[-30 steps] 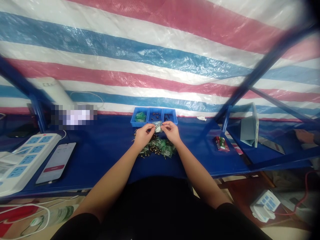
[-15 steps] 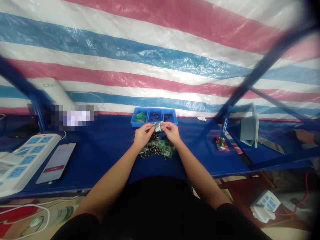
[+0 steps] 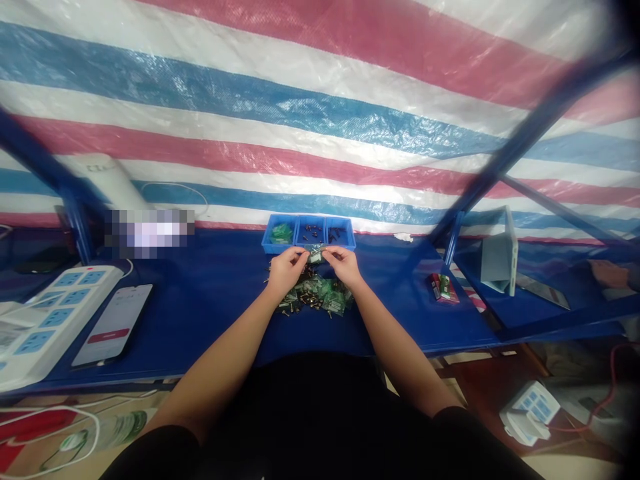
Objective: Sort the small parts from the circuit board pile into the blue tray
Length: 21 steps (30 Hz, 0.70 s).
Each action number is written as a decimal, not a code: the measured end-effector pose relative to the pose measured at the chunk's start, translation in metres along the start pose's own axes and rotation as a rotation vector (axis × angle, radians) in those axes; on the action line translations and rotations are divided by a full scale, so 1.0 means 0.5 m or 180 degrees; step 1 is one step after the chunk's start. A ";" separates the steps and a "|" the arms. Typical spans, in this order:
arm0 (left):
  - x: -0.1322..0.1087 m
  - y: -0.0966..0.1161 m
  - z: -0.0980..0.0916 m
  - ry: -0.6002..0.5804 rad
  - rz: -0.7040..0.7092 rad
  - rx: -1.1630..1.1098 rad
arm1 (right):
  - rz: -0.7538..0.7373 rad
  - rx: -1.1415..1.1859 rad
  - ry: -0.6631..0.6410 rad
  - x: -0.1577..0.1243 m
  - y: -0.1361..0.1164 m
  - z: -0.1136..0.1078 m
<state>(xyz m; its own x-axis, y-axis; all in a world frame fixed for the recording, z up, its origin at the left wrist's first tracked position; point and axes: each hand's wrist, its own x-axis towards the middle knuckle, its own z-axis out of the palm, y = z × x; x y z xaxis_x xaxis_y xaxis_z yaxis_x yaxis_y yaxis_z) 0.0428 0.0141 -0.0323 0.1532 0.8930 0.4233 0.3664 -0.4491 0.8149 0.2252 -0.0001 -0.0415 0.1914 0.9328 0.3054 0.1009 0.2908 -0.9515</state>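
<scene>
Between my two hands a small clear plastic bag (image 3: 315, 253) with light-coloured pieces inside is held up. My left hand (image 3: 289, 268) pinches its left edge, and my right hand (image 3: 343, 263) pinches the right edge. Under and in front of the hands lies a pile of small screws and green-tinted plastic bags (image 3: 320, 293) on the blue table. Just beyond the hands stand three joined blue bins (image 3: 310, 235). The left bin holds green plastic bags (image 3: 281, 233); the middle and right ones hold small dark screws.
To the left lie a phone (image 3: 114, 325) and a white power strip (image 3: 60, 313). A small red and green box (image 3: 442, 287) sits on the right, near a blue frame post (image 3: 453, 237) and a tablet in a stand (image 3: 500, 253). Another person's hand (image 3: 609, 272) is at far right.
Both hands keep their pinch on the small bag, which has tilted slightly. Otherwise almost nothing has moved.
</scene>
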 end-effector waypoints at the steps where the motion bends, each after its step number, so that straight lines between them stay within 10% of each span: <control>1: -0.001 0.001 0.000 -0.0053 -0.0042 -0.0079 | -0.0092 -0.0052 0.0031 0.000 -0.003 -0.001; 21: 0.000 0.012 -0.012 0.0075 0.0406 0.0314 | -0.0277 -0.0046 0.0009 -0.006 -0.028 -0.008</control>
<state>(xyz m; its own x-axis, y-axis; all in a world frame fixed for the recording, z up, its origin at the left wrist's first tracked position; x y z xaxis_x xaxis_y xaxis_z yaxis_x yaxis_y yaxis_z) 0.0395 0.0110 -0.0250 0.1831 0.8275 0.5308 0.4341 -0.5525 0.7116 0.2271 -0.0077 -0.0289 0.1842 0.9035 0.3869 0.1313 0.3675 -0.9207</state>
